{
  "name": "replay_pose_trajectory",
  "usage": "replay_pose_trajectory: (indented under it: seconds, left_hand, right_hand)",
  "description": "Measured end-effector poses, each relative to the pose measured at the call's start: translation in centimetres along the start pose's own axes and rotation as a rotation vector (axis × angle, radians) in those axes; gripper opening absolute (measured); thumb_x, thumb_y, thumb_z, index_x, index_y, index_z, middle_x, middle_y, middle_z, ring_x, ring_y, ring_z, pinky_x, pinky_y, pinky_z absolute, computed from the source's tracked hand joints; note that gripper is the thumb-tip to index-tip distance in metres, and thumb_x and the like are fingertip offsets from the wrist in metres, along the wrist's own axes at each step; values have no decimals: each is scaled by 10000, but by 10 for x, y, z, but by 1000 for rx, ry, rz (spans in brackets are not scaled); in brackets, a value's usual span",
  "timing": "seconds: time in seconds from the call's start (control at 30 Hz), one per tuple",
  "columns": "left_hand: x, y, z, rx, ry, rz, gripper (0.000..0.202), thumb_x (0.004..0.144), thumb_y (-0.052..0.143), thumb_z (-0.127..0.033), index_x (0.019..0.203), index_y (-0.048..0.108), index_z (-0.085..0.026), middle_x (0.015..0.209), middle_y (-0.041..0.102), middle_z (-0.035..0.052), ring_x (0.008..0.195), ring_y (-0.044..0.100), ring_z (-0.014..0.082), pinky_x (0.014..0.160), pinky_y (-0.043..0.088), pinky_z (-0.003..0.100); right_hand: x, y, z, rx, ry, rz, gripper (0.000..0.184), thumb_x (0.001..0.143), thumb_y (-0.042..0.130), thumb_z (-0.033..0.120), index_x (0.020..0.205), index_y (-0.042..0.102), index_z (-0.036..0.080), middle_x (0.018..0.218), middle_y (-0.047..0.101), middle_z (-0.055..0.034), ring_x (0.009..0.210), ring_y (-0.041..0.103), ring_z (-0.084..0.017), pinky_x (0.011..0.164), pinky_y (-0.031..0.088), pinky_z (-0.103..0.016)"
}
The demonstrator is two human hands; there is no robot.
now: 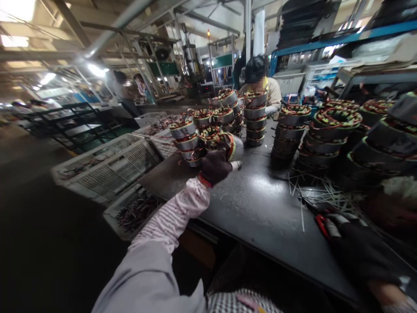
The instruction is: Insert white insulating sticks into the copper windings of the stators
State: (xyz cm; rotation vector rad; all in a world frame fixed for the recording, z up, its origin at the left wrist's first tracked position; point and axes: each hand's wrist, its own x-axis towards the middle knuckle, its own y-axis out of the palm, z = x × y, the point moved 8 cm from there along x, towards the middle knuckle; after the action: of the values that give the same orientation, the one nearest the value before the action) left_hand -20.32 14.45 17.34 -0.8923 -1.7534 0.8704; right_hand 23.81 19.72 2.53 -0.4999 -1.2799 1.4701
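In a dark glove with pale fingertips, my left hand (pixel 216 167) is closed around a motor stator (pixel 237 148), a grey ring with copper, red and yellow-green windings. It is tilted on its side beside a stack of stators (pixel 187 143). At the right, my right hand (pixel 348 234), also gloved, is wrapped round a red-handled cutting tool (pixel 321 224), perhaps pliers. The tool's dark jaws point toward a pile of thin white strips (pixel 325 191) on the dark tabletop (pixel 260 208). Part of the right hand is in shadow.
More stator stacks (pixel 256 126) stand along the table's far side and right side (pixel 329 134). White plastic crates (pixel 110 161) holding stators or wires are left of the table. Across it sits a person (pixel 273 93). Something pale and blurred lies at the right edge.
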Motion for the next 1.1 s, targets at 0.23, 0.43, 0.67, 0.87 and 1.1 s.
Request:
replay_pose_trajectory:
  seconds: [0.23, 0.43, 0.67, 0.87, 1.1]
  left_hand:
    - [-114, 94, -105, -142, 338, 649, 424, 806, 984, -455, 1194, 922, -297, 1139, 928, 69, 1166, 873, 367, 1069, 703, 441]
    - [-166, 95, -146, -313, 349, 423, 644, 939, 896, -395, 1546, 774, -217, 1512, 827, 177, 1519, 726, 403, 1322, 595, 571]
    - [-166, 76, -92, -255, 423, 182, 409, 1077, 610, -221, 1414, 835, -283, 1436, 871, 94, 1457, 767, 319, 1420, 466, 639]
    - [-119, 96, -129, -166, 748, 537, 320, 1031, 640, -217, 1105, 930, -331, 1172, 921, 52, 1312, 798, 299, 1275, 536, 522]
    - [-137, 93, -129, -417, 683, 618, 232, 994, 746, -228, 1126, 911, -327, 1329, 907, 21, 1393, 791, 248, 1353, 509, 459]
  right_hand:
    - [-6, 1, 2, -77, 67, 19, 547, 1081, 426, 542, 1177, 834, 191, 1255, 841, -234, 1136, 785, -399, 1060, 633, -578]
    - [-30, -26, 19, 24, 11, -193, 572, 1129, 550, 503, 1417, 786, 69, 1415, 794, -307, 1361, 745, -386, 1216, 574, -541]
    - [-76, -2, 120, 293, -291, -40, 395, 1129, 636, 374, 1477, 812, 307, 1535, 802, -133, 1391, 781, -324, 1197, 636, -519]
    - [-48, -7, 119, 664, -72, -144, 269, 1008, 737, 473, 1139, 838, 262, 1103, 874, -99, 1002, 836, -269, 946, 691, -448]
    - [-59, 4, 47, 1095, 577, -222, 508, 845, 908, 626, 1090, 743, 213, 823, 760, -8, 650, 724, -188, 620, 589, -319]
